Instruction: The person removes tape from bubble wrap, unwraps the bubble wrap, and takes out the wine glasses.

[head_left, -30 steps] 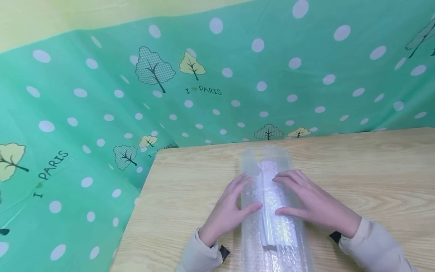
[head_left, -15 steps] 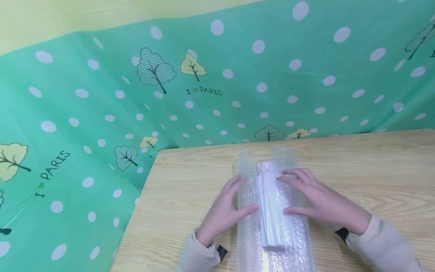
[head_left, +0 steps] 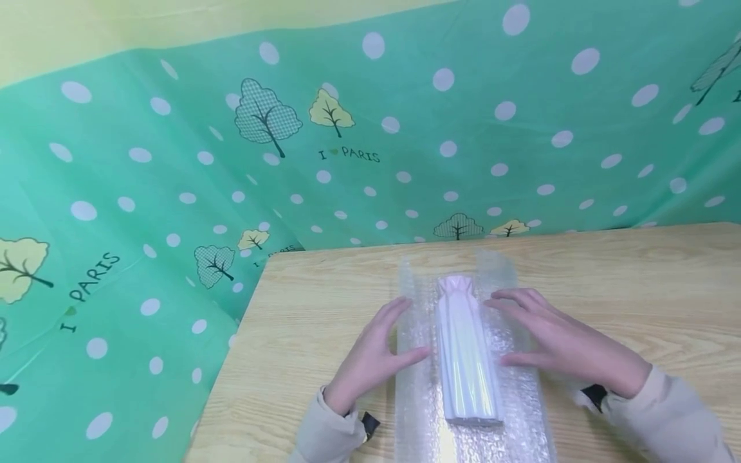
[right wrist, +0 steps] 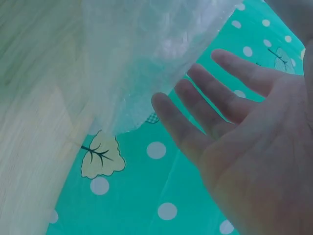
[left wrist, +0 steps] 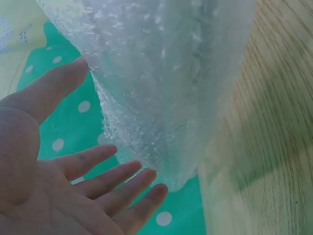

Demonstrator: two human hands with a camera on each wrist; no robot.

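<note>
A glossy white vase-like object (head_left: 467,360) with a pinkish, pleated top lies lengthwise on a sheet of bubble wrap (head_left: 523,405). The left hand (head_left: 370,360) is at the wrap's left flap, fingers spread and relaxed. On the other side, the right hand (head_left: 564,341) is at the right flap with its fingers extended. In the left wrist view, the thumb and fingertips of the left hand (left wrist: 63,186) meet the edge of the bubble wrap (left wrist: 156,83). The right wrist view shows the right hand (right wrist: 244,127) with fingertips against the wrap (right wrist: 142,58).
The wooden table (head_left: 312,296) extends to both sides of the wrap. Behind it and to the left hangs a green cloth (head_left: 405,128) with white dots and printed trees. Small black pieces show by both sleeves.
Both hands have moved apart, the left one leftward and the right one rightward. The wrap's flaps have spread outward, and the white object, covered before, now lies uncovered.
</note>
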